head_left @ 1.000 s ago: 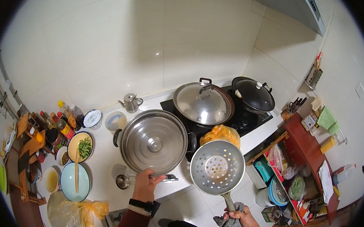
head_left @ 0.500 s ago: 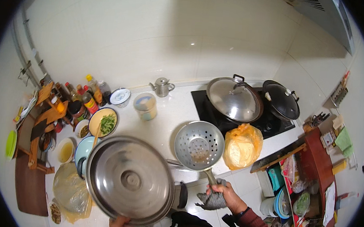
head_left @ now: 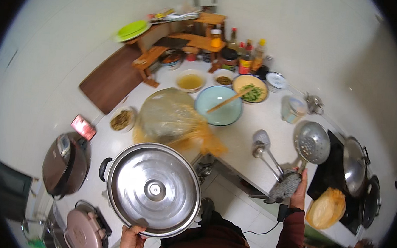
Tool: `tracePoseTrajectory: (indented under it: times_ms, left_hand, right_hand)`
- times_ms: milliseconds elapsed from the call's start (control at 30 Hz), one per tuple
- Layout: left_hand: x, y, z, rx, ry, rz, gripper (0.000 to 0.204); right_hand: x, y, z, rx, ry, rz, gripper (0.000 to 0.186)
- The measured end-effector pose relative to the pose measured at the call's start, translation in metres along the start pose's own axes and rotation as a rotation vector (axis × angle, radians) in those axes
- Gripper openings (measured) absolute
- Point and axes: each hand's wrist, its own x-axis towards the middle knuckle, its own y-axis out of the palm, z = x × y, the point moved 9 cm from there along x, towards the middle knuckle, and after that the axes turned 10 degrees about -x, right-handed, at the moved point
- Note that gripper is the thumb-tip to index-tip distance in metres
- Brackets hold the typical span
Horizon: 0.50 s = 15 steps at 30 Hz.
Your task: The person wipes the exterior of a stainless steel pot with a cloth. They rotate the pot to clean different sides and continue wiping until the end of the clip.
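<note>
My left hand (head_left: 133, 240) is closed on the near rim of a wide, round steel pan (head_left: 148, 212), tilted so its shiny face with a ringed centre shows. A black side handle (head_left: 104, 169) sticks out from the pan's left edge. Over on the right, my right hand (head_left: 300, 191) is closed round the handle of a perforated steel strainer ladle (head_left: 313, 143). A rumpled grey cloth (head_left: 284, 187) is bunched at that hand. Beside the cloth lie two metal utensils, a ladle (head_left: 259, 150) and a flat-headed one (head_left: 261, 136).
A plastic-bag-covered bowl (head_left: 164, 112), an empty blue bowl (head_left: 218, 98) with a wooden stick and a bowl of chopped greens (head_left: 252, 92) stand along the counter. To the left are a rice cooker (head_left: 64, 165) and pink appliance (head_left: 85, 233); right, a lidded wok (head_left: 354, 167) and orange bag (head_left: 327, 209).
The view has swung left, bringing the cooker and pink appliance in. The pan, still in my left hand, is now clear of the blue bowl. The strainer ladle stays in my right hand.
</note>
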Motion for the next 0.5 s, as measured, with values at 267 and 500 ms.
tracePoseTrajectory:
  times_ms: [267, 500]
  left_hand:
    - [-0.003, -0.072, -0.004, -0.105, 0.102, -0.232, 0.041]
    - [-0.005, -0.107, -0.014, -0.158, 0.146, -0.169, 0.046]
  right_hand:
    - [0.0, -0.012, -0.018, -0.063, 0.122, -0.066, 0.076]
    - [-0.046, 0.039, -0.048, -0.161, 0.142, 0.107, 0.045]
